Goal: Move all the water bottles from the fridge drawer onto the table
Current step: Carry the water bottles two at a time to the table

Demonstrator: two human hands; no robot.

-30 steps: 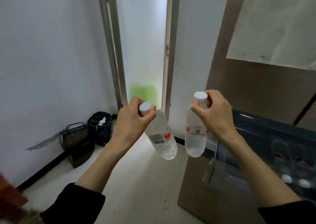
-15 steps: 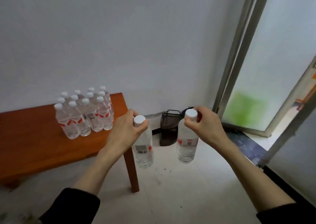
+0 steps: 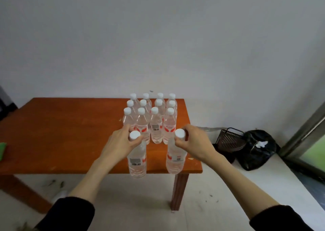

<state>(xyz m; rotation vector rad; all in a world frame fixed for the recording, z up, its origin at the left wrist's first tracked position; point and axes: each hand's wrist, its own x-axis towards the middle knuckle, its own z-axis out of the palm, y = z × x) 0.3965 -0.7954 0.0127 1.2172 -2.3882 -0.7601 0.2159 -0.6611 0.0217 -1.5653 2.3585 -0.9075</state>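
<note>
— What do the hands hold?
— The left hand and right hand each grip a clear plastic water bottle by its white-capped neck, above the near edge of the reddish-brown wooden table.
— And the rest?
— Twelve capped bottles stand clustered there.

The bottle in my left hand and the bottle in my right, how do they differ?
The left-hand bottle shows a barcode panel; the right-hand bottle shows a red-and-white label. The left-hand bottle's base hangs past the table's front edge; the right-hand bottle's sits about level with it. Both are clear, white-capped, held at the neck.
</note>
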